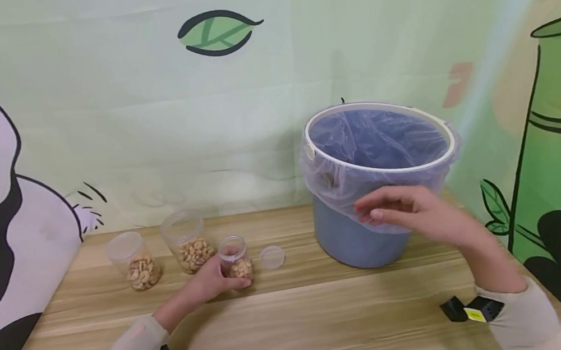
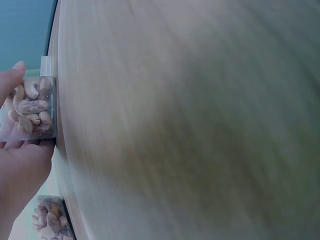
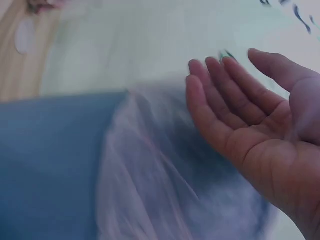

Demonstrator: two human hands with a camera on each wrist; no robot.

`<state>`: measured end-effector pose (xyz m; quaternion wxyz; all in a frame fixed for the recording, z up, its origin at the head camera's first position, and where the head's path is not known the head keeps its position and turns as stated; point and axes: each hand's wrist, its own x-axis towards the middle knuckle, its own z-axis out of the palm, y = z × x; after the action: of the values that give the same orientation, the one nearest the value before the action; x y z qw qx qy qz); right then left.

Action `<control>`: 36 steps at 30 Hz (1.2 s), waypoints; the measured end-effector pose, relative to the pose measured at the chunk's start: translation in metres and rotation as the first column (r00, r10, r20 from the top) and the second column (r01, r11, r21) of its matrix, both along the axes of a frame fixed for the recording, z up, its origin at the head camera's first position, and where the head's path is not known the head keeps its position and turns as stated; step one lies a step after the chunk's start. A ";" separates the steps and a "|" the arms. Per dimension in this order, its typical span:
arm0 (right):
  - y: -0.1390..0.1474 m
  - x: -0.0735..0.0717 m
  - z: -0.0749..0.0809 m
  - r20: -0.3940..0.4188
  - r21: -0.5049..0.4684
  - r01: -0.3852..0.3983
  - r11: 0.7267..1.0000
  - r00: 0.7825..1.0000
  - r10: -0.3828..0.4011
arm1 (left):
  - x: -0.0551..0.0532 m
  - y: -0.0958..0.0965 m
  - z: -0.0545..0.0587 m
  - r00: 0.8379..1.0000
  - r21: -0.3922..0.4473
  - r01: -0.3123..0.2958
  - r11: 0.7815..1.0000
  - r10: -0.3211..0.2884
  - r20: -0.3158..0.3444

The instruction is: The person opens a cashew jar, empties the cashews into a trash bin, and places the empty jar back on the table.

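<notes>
Gripping uncapped jar [image 1: 234,259] in left hand [image 1: 213,280]; holding right hand [image 1: 410,207] loose. May spill cashews [image 1: 241,268] toward 3 o'clock if tipped.

The left wrist view's edge crops the small cashew jar [image 2: 35,111]; the plastic liner [image 3: 142,195] is blurred in the right wrist view; the blue bin [image 1: 360,246] hides its floor.
</notes>
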<state>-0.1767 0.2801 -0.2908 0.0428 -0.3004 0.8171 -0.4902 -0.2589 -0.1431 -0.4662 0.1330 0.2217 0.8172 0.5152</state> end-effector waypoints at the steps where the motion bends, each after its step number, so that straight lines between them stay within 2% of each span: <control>1: 0.008 0.002 0.003 -0.004 -0.030 0.006 1.000 1.000 -0.006 | 0.000 -0.001 -0.001 1.000 -0.005 -0.001 1.000 0.001 -0.004; 5: 0.033 0.007 0.011 -0.028 -0.093 0.032 0.995 0.999 -0.035 | -0.001 -0.002 -0.003 1.000 -0.013 0.002 1.000 -0.003 -0.020; 10: 0.056 0.010 0.010 -0.029 -0.131 0.044 0.990 0.998 -0.048 | -0.002 -0.003 -0.005 0.999 -0.020 0.016 1.000 -0.017 -0.044; 14: 0.070 0.009 0.008 -0.002 -0.185 0.056 0.981 0.998 -0.057 | -0.002 -0.003 -0.005 0.999 -0.010 0.026 1.000 -0.026 -0.045; 17: 0.077 0.008 0.008 0.034 -0.230 0.122 0.965 0.993 -0.117 | -0.003 -0.003 -0.005 0.999 -0.011 0.025 1.000 -0.026 -0.045; 20: 0.082 0.007 0.008 0.080 -0.261 0.226 0.938 0.974 -0.213 | -0.003 -0.003 -0.004 0.999 -0.014 0.023 1.000 -0.024 -0.042; 24: 0.086 0.004 0.008 0.102 -0.246 0.352 0.903 0.936 -0.337 | -0.003 -0.003 -0.003 0.999 -0.014 0.019 1.000 -0.020 -0.026; 27: 0.088 0.003 0.008 0.098 -0.219 0.406 0.887 0.914 -0.394 | -0.003 -0.003 -0.003 1.000 -0.017 0.014 1.000 -0.015 -0.027; 31: 0.088 0.000 0.007 0.125 -0.200 0.447 0.872 0.894 -0.430 | -0.003 -0.003 -0.003 0.999 -0.023 0.009 1.000 -0.010 -0.031; 36: 0.082 -0.008 0.007 0.119 -0.102 0.525 0.845 0.850 -0.514 | -0.003 -0.003 -0.003 0.999 -0.038 -0.001 0.999 -0.001 -0.044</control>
<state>-0.1851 0.3625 -0.2840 -0.0757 -0.0484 0.8315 -0.5482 -0.2616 -0.1458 -0.4692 0.1192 0.2302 0.8296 0.4945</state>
